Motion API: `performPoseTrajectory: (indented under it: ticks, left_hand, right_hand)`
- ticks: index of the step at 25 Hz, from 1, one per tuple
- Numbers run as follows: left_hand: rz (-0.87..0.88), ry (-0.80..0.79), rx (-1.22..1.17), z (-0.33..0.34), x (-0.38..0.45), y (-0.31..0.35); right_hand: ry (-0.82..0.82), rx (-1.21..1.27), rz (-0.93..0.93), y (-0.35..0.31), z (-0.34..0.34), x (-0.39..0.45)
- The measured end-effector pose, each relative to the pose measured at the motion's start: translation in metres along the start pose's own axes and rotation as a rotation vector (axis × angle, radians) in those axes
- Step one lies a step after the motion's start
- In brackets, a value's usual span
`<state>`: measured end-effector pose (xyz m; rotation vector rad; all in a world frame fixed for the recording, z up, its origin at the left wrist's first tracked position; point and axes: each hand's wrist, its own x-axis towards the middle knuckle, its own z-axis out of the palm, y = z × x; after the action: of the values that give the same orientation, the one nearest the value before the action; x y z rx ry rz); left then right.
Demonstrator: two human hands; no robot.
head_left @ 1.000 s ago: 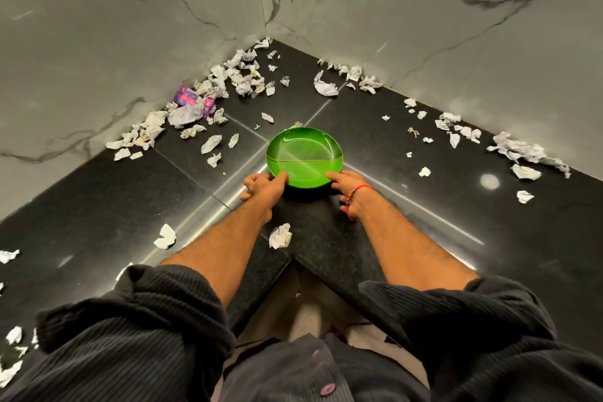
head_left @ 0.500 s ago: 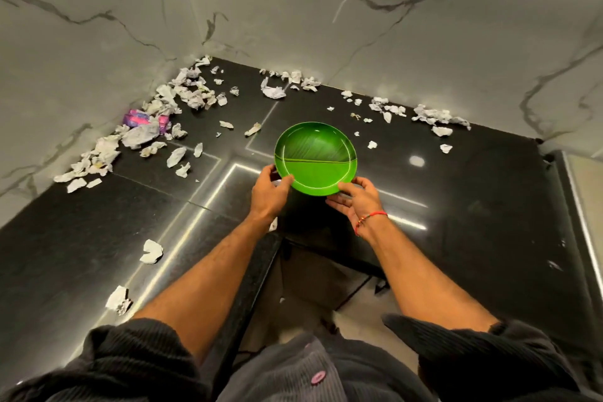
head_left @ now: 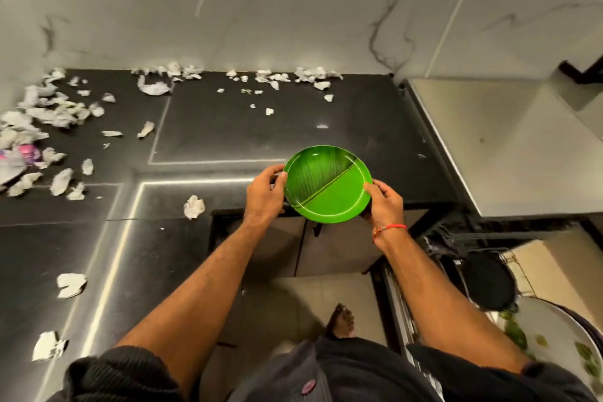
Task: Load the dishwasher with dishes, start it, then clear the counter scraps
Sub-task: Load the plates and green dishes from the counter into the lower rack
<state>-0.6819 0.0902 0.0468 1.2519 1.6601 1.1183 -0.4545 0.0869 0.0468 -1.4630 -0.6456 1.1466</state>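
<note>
I hold a round green plate, glossy, printed like a banana leaf with fine ribbing and a pale midrib line running from its lower left to its upper right. My left hand grips its left rim, fingers curled over the edge; my right hand pinches the right rim, thumb on top, a red thread on that wrist. The plate sits between my hands, lifted over the front edge of the counter, its face tilted towards me. The counter is polished black stone, mirror-smooth, strewn with crumpled white paper scraps along the veined marble wall. At lower right a wire dishwasher rack shows a dark round dish and a white plate with green bits.
</note>
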Motion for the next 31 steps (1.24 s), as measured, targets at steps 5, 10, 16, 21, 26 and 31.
performPoseTrajectory:
  ticks: [5, 10, 16, 21, 26, 31]
  left_hand:
    - [-0.057, -0.171, 0.072, 0.061, -0.029, 0.013]
    - [0.034, -0.373, 0.119, 0.154, -0.066, 0.045]
    - [0.247, -0.606, 0.281, 0.294, -0.113, 0.08]
    - [0.249, -0.633, 0.36, 0.421, -0.176, 0.112]
    - [0.335, -0.75, 0.446, 0.528, -0.214, 0.146]
    - [0.49, -0.813, 0.549, 0.641, -0.184, 0.137]
  right_hand:
    - [0.101, -0.03, -0.121, -0.006, -0.085, -0.02]
    - [0.25, -0.08, -0.211, -0.016, -0.198, -0.038]
    - [0.245, -0.235, -0.248, -0.015, -0.347, -0.047]
    - [0.225, -0.347, -0.24, -0.016, -0.492, -0.035]
    - [0.276, -0.579, -0.192, -0.02, -0.592, -0.018]
    - [0.393, -0.619, -0.108, 0.012, -0.65, 0.048]
